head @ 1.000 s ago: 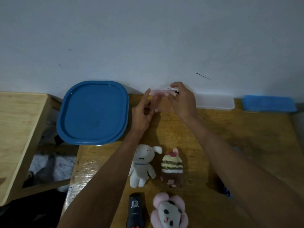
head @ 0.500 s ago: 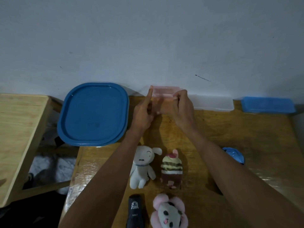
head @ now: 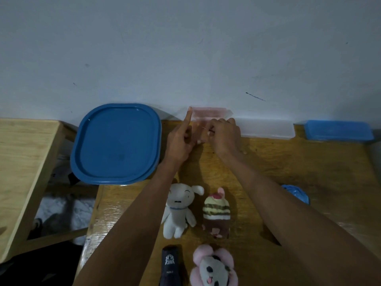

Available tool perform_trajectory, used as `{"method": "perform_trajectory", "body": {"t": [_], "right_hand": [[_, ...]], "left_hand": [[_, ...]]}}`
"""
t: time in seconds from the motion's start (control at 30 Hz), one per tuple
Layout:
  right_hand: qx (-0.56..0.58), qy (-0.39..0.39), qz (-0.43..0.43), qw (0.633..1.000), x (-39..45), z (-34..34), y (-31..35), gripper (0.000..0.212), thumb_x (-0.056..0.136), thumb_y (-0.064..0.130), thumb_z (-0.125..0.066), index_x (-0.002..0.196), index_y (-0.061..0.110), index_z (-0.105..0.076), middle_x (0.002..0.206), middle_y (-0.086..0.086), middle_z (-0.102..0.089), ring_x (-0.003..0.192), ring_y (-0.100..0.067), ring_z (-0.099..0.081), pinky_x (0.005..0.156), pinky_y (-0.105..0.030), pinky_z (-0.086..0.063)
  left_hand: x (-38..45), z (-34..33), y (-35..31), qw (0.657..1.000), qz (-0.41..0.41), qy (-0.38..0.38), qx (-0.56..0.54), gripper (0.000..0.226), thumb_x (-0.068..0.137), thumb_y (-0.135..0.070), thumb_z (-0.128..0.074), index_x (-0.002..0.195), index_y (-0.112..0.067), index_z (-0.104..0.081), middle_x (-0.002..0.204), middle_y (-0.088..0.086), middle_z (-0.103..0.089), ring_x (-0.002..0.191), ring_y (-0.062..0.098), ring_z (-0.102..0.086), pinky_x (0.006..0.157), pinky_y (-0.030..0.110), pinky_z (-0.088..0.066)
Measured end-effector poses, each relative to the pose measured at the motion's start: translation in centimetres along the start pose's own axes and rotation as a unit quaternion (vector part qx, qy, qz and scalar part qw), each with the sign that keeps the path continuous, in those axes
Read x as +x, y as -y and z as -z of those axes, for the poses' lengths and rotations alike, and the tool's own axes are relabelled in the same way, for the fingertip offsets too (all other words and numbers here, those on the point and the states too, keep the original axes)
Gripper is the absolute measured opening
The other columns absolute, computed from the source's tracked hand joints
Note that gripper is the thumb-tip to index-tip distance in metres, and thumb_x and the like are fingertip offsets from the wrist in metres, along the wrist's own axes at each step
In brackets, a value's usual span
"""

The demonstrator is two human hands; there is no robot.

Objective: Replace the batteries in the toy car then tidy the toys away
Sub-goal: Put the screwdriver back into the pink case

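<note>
Hands were both up at the back edge of the table (head: 288,162), on a small pink clear box (head: 208,113) standing against the wall: left hand (head: 181,139) had its index finger straight up along the box's left end with the other fingers curled, right hand (head: 225,135) was curled over the front of the box; what it pinched, if anything, couldn't be made out. Toy car wasn't identifiable for sure; a blue thing (head: 296,193) half hidden behind the right forearm might be it. Risks, as I judged them: box was light and only steadied by one fingertip, so a hard pull could tip it and spill anything inside; forearms crossed right over the white bunny (head: 181,209) and the striped cupcake toy (head: 216,211), so drawing back low could drag them; dim light made small parts easy to lose
</note>
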State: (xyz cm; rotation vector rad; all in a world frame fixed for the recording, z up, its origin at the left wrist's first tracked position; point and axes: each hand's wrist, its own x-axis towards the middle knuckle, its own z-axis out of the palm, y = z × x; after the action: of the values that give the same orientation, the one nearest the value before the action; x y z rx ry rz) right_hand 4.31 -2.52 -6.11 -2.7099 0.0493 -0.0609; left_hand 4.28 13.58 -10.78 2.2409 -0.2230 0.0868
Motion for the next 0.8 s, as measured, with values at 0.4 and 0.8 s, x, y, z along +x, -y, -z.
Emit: {"method": "perform_trajectory", "body": {"t": [0.4,0.8], "right_hand": [[0.063,-0.157,0.041,0.985,0.2,1.5,-2.0,0.034,0.093,0.026,-0.063,0.128,0.024,-0.063,0.104,-0.002,-0.063,0.099,-0.024,-0.052,0.073,-0.035,-0.048],[0.146,-0.067,0.022,0.987,-3.5,0.2,-3.0,0.019,0.097,0.016,-0.06,0.112,0.025,-0.066,0.109,-0.001,-0.051,0.096,-0.015,-0.055,0.074,-0.024,-0.053]], "left_hand": [[-0.2,0.3,-0.6,1.0,-0.009,-0.004,0.004,0.102,0.081,-0.017,-0.082,0.16,-0.023,-0.018,0.103,0.007,-0.069,0.086,0.02,-0.064,0.08,0.038,-0.058],[-0.6,0.5,-0.9,1.0,-0.001,-0.01,-0.014,0.087,0.08,-0.014,-0.082,0.154,-0.024,-0.036,0.103,0.003,-0.07,0.087,0.016,-0.064,0.08,0.026,-0.056]]}}
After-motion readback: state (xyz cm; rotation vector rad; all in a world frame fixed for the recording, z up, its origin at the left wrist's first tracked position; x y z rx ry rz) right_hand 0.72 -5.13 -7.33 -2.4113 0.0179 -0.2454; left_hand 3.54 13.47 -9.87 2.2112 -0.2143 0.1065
